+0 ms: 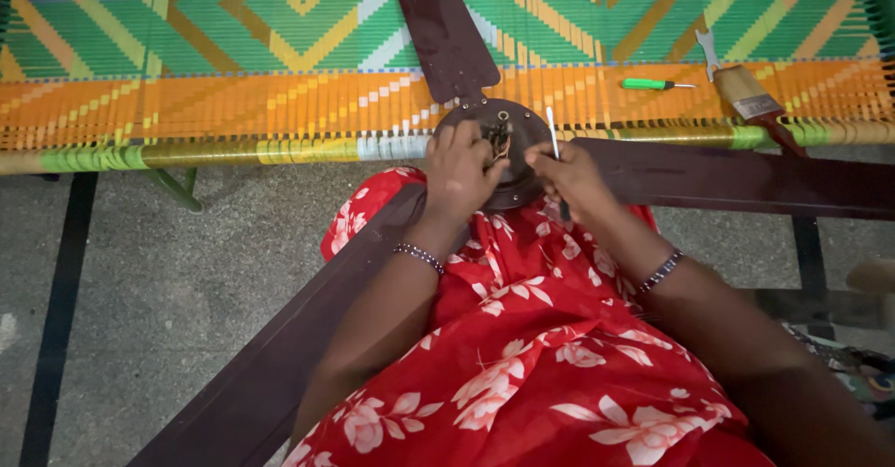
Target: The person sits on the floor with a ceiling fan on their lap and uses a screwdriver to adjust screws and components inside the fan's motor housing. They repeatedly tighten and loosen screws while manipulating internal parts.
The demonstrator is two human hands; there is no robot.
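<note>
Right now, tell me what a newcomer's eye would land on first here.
First, the dark ceiling fan lying across the person's lap, its three long blades spread out. The left hand grips its round hub while the right hand holds a thin tool at it. Behind stretches a bright woven cot, with a green screwdriver and a paintbrush lying on it at the right.

Ceiling fan across the lap, at the edge of the woven cot

The fan hub (503, 150) rests on the lap against the cot (233, 103), blades reaching ahead, right and down-left. Left hand (459, 171) lies on the hub, right hand (573, 180) just beside it. On the cot, far right: screwdriver (653, 84), spanner (707, 49), brush (750, 99).
</note>
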